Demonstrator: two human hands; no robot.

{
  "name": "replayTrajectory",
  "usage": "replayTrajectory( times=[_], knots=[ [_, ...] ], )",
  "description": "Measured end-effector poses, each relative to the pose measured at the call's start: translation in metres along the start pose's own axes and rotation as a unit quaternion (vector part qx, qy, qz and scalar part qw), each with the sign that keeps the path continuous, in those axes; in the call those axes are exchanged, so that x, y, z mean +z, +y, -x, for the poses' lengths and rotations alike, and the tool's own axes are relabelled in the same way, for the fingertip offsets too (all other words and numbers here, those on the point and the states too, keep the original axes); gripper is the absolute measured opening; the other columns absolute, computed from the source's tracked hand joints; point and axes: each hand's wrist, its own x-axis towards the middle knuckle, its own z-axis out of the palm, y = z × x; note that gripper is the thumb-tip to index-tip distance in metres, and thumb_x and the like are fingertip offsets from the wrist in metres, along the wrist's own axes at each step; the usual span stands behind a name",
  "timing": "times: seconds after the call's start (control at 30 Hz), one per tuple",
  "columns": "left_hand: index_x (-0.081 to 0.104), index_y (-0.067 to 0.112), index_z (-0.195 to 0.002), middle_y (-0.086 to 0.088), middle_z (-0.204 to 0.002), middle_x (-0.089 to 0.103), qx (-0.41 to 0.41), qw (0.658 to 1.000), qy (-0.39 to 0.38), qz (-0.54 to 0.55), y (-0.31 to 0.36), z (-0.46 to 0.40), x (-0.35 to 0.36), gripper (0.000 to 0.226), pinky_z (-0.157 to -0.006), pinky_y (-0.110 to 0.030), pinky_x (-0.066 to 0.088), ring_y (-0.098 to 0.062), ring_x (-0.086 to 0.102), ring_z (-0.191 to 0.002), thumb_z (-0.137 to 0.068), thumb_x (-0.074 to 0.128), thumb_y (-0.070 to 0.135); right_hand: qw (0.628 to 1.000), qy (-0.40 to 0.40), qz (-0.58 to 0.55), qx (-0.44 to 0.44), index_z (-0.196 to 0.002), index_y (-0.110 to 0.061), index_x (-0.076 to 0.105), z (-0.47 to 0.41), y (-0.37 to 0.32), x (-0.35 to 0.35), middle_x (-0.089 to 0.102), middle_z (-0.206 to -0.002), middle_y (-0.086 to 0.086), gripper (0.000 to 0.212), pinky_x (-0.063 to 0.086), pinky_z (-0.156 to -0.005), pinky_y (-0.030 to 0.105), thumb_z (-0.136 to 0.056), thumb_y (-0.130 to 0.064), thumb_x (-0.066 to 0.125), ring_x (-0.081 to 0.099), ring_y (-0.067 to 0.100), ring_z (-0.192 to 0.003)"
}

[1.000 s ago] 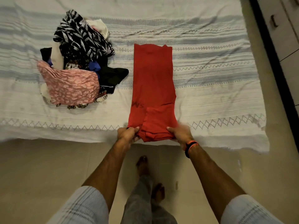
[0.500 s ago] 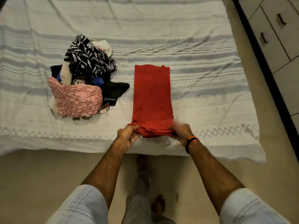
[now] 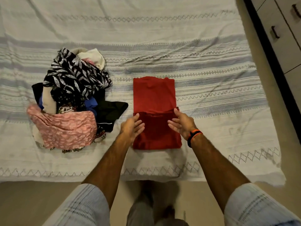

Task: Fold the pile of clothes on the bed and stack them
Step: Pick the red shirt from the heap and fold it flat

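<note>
The red garment point(image 3: 156, 101) lies folded near the bed's point(image 3: 211, 51) near edge — its lower part doubled up. Left hand point(image 3: 132, 126) and right hand point(image 3: 182, 122) hover spread-fingered over its sides, gripping nothing. The unfolded clothes pile point(image 3: 71, 98) sits beside it, toward the left edge.

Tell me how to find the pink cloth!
Look at the striped white bedsheet, then at the heap of unfolded clothes on its left side. The pink patterned cloth lies at the heap's front edge, the only pink piece among black, blue and cream ones.
</note>
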Motion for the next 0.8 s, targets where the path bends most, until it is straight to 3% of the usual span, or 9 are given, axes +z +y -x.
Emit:
replayTrajectory(
  times=[0.07, 0.13, 0.23, 0.3, 0.43, 0.57, 0.73, 0.8],
  knots=[
    [0.059, 0.013, -0.119, -0.008, -0.114, 0.065, 0.064, 0.985, 0.05, -0.154, -0.008, -0.018, -0.002, 0.04, -0.089, -0.04, 0.053, -0.024, 0.065, -0.099, -0.084, 0.073, 0.026, 0.999, -0.009, 0.048, 0.01, -0.117, -0.005, 0.055, -0.014, 0.005, 0.002, 0.061, -0.111, 0.015, 0.037, 0.058, -0.068, 0.036, -0.092, -0.03, 0.068, 0.066, 0.026, -0.093],
    [0.062, 0.021, -0.119, -0.001, -0.119, 0.065, 0.142, 0.92, 0.061, -0.359, -0.023, -0.03, -0.008, 0.044, -0.099, -0.039, 0.049, -0.023, 0.063, -0.107, -0.078, 0.077, 0.028, 0.98, 0.002, 0.197, -0.008, -0.127, 0.0, 0.055, -0.027, 0.02, -0.003, 0.064, -0.112, 0.012, 0.051, 0.059, -0.075, 0.04, -0.089, -0.03, 0.071, 0.065, 0.024, -0.092],
    [0.062, 0.021, -0.127, -0.006, -0.136, 0.054, 0.18, 0.789, 0.017, -0.586, -0.055, -0.045, -0.018, 0.046, -0.107, -0.036, 0.042, -0.027, 0.052, -0.124, -0.082, 0.072, 0.025, 0.857, -0.012, 0.509, -0.08, -0.136, -0.009, 0.053, -0.038, 0.045, -0.019, 0.065, -0.123, 0.011, 0.062, 0.051, -0.098, 0.037, -0.083, -0.031, 0.076, 0.063, 0.028, -0.111],
    [0.063, 0.019, -0.125, -0.011, -0.144, 0.045, 0.165, 0.759, 0.03, -0.63, -0.074, -0.05, -0.026, 0.043, -0.11, -0.038, 0.038, -0.029, 0.044, -0.13, -0.084, 0.07, 0.029, 0.82, -0.039, 0.565, -0.086, -0.136, -0.009, 0.053, -0.037, 0.059, -0.027, 0.062, -0.129, 0.013, 0.06, 0.047, -0.102, 0.035, -0.082, -0.027, 0.075, 0.059, 0.029, -0.118],
    [0.064, 0.013, -0.12, -0.014, -0.14, 0.039, 0.141, 0.788, 0.098, -0.591, -0.09, -0.052, -0.037, 0.035, -0.107, -0.038, 0.04, -0.031, 0.048, -0.123, -0.088, 0.069, 0.027, 0.797, -0.005, 0.592, -0.122, -0.133, -0.009, 0.054, -0.044, 0.079, -0.035, 0.049, -0.135, 0.015, 0.054, 0.044, -0.106, 0.038, -0.084, -0.024, 0.071, 0.051, 0.03, -0.122],
    [0.067, 0.014, -0.108, -0.012, -0.126, 0.056, 0.151, 0.809, 0.13, -0.553, -0.087, -0.059, -0.042, 0.029, -0.096, -0.034, 0.049, -0.024, 0.06, -0.107, -0.083, 0.075, 0.027, 0.783, 0.058, 0.605, -0.135, -0.129, -0.012, 0.049, -0.051, 0.089, -0.036, 0.033, -0.138, 0.015, 0.05, 0.042, -0.106, 0.043, -0.085, -0.025, 0.07, 0.039, 0.033, -0.125],
    [0.052, 0.005, -0.122, -0.012, -0.117, 0.061, 0.089, 0.867, 0.172, -0.459, -0.083, -0.069, -0.045, 0.055, -0.088, -0.033, 0.048, -0.03, 0.06, -0.109, -0.08, 0.079, 0.029, 0.82, 0.111, 0.543, -0.141, -0.131, -0.002, 0.038, -0.061, 0.097, -0.038, 0.039, -0.135, 0.019, 0.068, 0.045, -0.1, 0.043, -0.081, -0.024, 0.078, 0.049, 0.037, -0.118],
    [0.057, 0.005, -0.124, -0.01, -0.117, 0.064, 0.064, 0.887, 0.173, -0.424, -0.085, -0.075, -0.049, 0.058, -0.087, -0.032, 0.049, -0.029, 0.062, -0.107, -0.079, 0.079, 0.032, 0.85, 0.122, 0.499, -0.115, -0.131, -0.001, 0.041, -0.065, 0.094, -0.042, 0.046, -0.132, 0.02, 0.072, 0.047, -0.098, 0.041, -0.078, -0.028, 0.082, 0.052, 0.036, -0.116]
  ],
)
